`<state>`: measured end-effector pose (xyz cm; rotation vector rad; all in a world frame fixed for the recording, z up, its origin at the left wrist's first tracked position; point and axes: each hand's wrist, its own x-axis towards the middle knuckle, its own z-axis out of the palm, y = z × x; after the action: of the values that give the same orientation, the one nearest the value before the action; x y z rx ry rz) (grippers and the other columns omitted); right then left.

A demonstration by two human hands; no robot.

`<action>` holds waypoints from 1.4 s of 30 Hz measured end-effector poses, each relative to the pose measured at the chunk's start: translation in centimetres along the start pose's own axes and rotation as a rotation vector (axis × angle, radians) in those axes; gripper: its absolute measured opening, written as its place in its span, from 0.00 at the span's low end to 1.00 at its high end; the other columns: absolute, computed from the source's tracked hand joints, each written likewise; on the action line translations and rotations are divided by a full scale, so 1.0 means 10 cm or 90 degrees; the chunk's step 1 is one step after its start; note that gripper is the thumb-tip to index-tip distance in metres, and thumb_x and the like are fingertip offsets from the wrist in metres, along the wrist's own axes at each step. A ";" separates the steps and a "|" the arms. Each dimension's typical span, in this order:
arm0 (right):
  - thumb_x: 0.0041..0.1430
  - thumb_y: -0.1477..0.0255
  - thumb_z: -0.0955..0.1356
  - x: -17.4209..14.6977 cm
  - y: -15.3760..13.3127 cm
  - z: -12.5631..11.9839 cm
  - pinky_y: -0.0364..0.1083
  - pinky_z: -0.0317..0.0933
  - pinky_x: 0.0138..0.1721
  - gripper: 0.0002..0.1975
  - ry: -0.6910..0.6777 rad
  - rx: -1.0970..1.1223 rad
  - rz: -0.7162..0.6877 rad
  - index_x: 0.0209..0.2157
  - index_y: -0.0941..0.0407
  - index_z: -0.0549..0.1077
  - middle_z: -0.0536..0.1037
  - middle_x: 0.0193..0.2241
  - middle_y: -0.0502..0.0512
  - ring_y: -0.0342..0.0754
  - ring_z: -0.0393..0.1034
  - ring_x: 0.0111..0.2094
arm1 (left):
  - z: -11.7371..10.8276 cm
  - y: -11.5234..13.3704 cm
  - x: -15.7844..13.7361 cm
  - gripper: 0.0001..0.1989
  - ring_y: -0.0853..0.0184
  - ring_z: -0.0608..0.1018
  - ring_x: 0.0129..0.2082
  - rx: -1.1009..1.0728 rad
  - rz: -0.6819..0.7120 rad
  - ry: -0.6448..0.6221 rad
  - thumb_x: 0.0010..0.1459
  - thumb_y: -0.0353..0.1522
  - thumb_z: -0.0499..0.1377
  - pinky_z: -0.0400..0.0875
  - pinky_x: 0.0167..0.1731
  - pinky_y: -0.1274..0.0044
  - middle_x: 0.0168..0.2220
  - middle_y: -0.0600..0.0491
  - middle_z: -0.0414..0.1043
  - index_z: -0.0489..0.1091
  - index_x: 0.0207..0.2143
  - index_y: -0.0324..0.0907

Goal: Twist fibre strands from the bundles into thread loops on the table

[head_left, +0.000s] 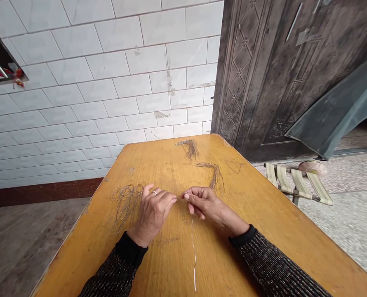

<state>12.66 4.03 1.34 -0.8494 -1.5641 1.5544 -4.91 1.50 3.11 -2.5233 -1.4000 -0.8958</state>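
Over the middle of the table, my right hand (205,204) pinches a thin wire (193,243) between thumb and forefinger. Its pale, slightly wavy tail hangs down toward the table's near side. My left hand (157,210), with a ring on one finger, is closed in a pinch facing the right hand. A very fine bit of the wire appears to span the small gap between the fingertips. Left of my left hand lies a bundle of looped wires (126,202). Beyond my right hand is a bent bundle of wires (214,171), partly hidden by the hand.
Another wire bundle (189,147) lies near the far edge of the wooden table (248,247). A single bent wire (234,165) is at the right. A tiled wall (115,78) and a dark carved door (264,82) stand behind. A strapped folding stool (297,181) is at the right.
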 end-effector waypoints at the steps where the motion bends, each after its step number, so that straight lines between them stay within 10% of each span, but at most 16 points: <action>1: 0.51 0.60 0.65 0.00 0.00 -0.01 0.37 0.44 0.11 0.15 -0.008 0.032 0.004 0.28 0.59 0.68 0.71 0.17 0.46 0.33 0.50 0.09 | 0.00 -0.02 -0.01 0.10 0.65 0.69 0.29 -0.004 -0.014 0.018 0.57 0.30 0.50 0.49 0.47 0.65 0.25 0.52 0.71 0.71 0.30 0.44; 12: 0.49 0.61 0.67 -0.01 0.08 0.07 0.36 0.49 0.14 0.16 -0.087 0.098 0.035 0.30 0.61 0.71 0.76 0.23 0.51 0.33 0.58 0.11 | 0.02 -0.06 -0.01 0.10 0.63 0.72 0.32 0.019 -0.053 0.030 0.57 0.28 0.50 0.42 0.51 0.60 0.31 0.50 0.73 0.69 0.37 0.43; 17: 0.48 0.60 0.67 -0.01 0.10 0.07 0.36 0.48 0.13 0.17 -0.098 0.102 0.045 0.31 0.61 0.72 0.75 0.20 0.49 0.33 0.58 0.11 | 0.07 -0.08 0.00 0.10 0.66 0.73 0.30 -0.139 -0.040 -0.021 0.56 0.30 0.50 0.62 0.35 0.75 0.29 0.50 0.73 0.72 0.34 0.44; 31: 0.45 0.62 0.68 -0.02 0.11 0.18 0.36 0.44 0.11 0.15 -0.062 0.082 0.082 0.24 0.62 0.72 0.71 0.14 0.46 0.33 0.53 0.08 | 0.15 -0.01 -0.02 0.10 0.69 0.70 0.24 -0.207 -0.054 0.007 0.55 0.28 0.50 0.61 0.25 0.80 0.24 0.52 0.70 0.71 0.30 0.42; 42: 0.52 0.64 0.62 -0.01 0.15 0.23 0.36 0.45 0.11 0.14 -0.061 -0.061 0.057 0.19 0.58 0.63 0.70 0.13 0.45 0.33 0.52 0.08 | 0.05 0.02 0.05 0.08 0.69 0.71 0.25 -0.338 -0.247 0.050 0.54 0.32 0.51 0.63 0.27 0.79 0.23 0.54 0.69 0.68 0.27 0.41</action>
<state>10.63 2.83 -0.11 -0.9209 -1.7011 1.6139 -4.34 1.90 2.99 -2.5465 -1.8670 -1.6064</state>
